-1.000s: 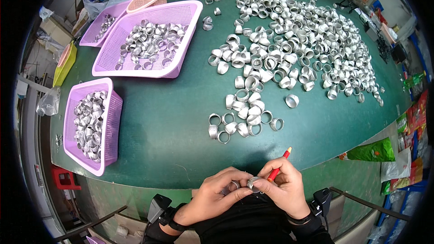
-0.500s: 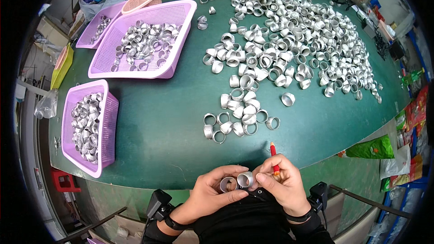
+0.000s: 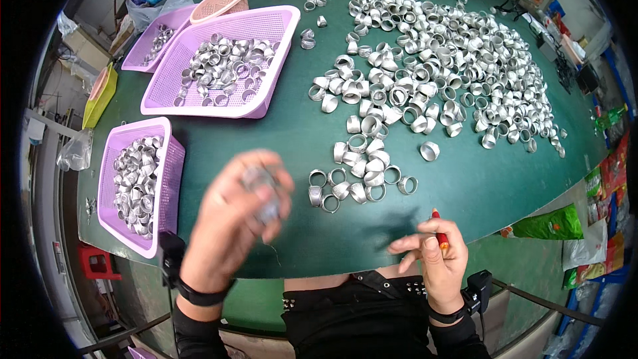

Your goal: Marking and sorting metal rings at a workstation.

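Note:
Raised over the table's near side, my left hand point(image 3: 232, 209) is blurred but plainly closed around shiny metal rings point(image 3: 268, 209), at least two by the look of it. It is to the right of the small purple basket point(image 3: 175, 173), which is filled with similar rings. My right hand point(image 3: 442, 266), near the table's front edge, keeps a short red pencil-like stick point(image 3: 441, 238) between its fingers, pale tip upward. Its other fingers point left and are apart from any ring. A loose cluster of rings point(image 3: 359, 169) lies ahead, between the hands.
A large pile of metal rings point(image 3: 458, 66) covers the green table point(image 3: 299, 126) toward the far right. At the far left stand a large purple basket point(image 3: 209, 112) with rings, another purple basket point(image 3: 136, 65) and a peach basket point(image 3: 219, 3). Green bags point(image 3: 548, 225) are beyond the right edge.
My left hand has moved left and up with the rings, away from the right hand. The right hand has shifted slightly right, still with the red stick, and its fingers have loosened.

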The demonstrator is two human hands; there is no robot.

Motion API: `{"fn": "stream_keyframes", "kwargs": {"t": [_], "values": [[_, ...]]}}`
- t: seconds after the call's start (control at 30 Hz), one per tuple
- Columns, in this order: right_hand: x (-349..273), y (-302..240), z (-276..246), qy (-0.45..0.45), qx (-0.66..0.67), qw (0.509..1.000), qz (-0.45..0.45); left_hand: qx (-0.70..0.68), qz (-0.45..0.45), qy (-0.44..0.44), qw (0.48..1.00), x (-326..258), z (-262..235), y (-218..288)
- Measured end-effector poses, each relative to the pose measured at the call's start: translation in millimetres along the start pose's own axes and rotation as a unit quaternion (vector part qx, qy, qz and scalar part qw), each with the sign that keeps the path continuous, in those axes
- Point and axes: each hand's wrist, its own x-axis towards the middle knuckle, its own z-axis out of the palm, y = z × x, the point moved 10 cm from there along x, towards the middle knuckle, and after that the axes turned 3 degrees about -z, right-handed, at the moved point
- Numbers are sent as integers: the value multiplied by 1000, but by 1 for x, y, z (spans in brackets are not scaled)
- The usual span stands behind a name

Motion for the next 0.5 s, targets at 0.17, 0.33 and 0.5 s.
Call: {"fn": "stream_keyframes", "kwargs": {"t": [0.17, 0.33, 0.5], "values": [[3, -9, -2, -22, -46, 997, -59, 503, 371, 294, 723, -1, -26, 134], [19, -5, -18, 42, -77, 993, -77, 671, 260, 99, 688, 2, 24, 29], [32, -5, 2, 68, -126, 986, -84, 653, 163, 140, 726, 8, 0, -23]]}}
